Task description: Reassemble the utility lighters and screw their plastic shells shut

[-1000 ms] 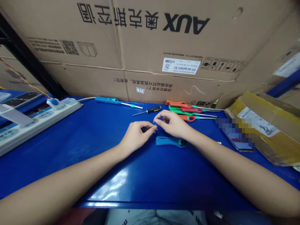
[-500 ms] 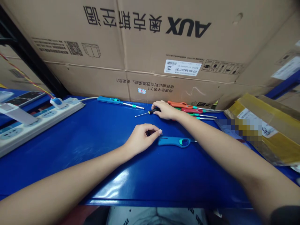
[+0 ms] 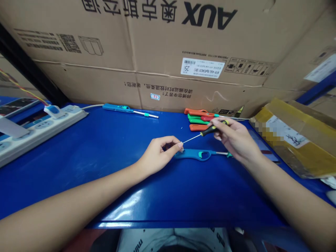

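Observation:
My right hand [image 3: 233, 138] grips the black-and-yellow handle of a screwdriver [image 3: 209, 130]. Its thin metal shaft points left and down, with the tip at the fingertips of my left hand [image 3: 162, 152]. Thumb and forefinger of that hand are pinched together; whatever is between them is too small to make out. Just below the screwdriver lies a blue gas lighter [image 3: 190, 154] with a green trigger and a metal tube, flat on the blue table [image 3: 157, 196]. Its left end is partly behind my left fingers.
Another blue lighter [image 3: 118, 108] lies at the back left. Several orange, green and red lighters [image 3: 199, 112] are grouped at the back right. A white power strip [image 3: 39, 129] runs along the left. A large cardboard box [image 3: 105, 77] stands behind, and a taped carton [image 3: 288, 136] sits right.
My right hand has lifted the screwdriver off the back of the table and brought it right and nearer, its tip now at my left fingertips. My left hand stays pinched by the blue lighter.

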A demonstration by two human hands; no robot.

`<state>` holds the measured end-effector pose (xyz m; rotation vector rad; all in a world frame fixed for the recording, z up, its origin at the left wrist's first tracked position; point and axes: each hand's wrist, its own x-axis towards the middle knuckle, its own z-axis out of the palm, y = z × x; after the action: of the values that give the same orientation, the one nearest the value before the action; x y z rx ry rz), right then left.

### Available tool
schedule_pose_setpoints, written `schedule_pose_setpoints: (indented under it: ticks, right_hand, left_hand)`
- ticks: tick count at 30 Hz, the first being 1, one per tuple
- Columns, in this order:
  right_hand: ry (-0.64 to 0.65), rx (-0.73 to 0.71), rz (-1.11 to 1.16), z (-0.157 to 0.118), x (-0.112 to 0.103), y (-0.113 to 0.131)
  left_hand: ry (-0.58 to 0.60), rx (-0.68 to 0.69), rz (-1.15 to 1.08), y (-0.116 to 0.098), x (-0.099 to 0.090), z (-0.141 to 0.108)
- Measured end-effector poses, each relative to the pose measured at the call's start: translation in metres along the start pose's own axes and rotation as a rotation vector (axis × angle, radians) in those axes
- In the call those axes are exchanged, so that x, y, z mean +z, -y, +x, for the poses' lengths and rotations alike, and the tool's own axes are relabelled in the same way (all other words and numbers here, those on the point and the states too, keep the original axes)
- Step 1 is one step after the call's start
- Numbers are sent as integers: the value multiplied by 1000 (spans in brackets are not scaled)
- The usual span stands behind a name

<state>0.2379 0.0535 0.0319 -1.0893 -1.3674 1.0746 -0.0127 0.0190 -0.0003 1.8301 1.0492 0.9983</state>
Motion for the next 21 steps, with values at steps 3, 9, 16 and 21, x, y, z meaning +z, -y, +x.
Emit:
schedule_pose_setpoints:
  ticks: [3,9,16,21]
  right_hand:
    - [-90,45,173,2,-12,-8]
    - [-106,162,383,-5,-6,-16]
    - [-56,185,404,-19,0,-6]
    - [-75,119,346,-24,2,-4]
  left_hand:
    - [30,-5,6,-1,3,-2]
    - [43,27,80,4,7,-3]
    - [81,180,149,1,12,-7]
    - [63,169,156,-5,14,-10]
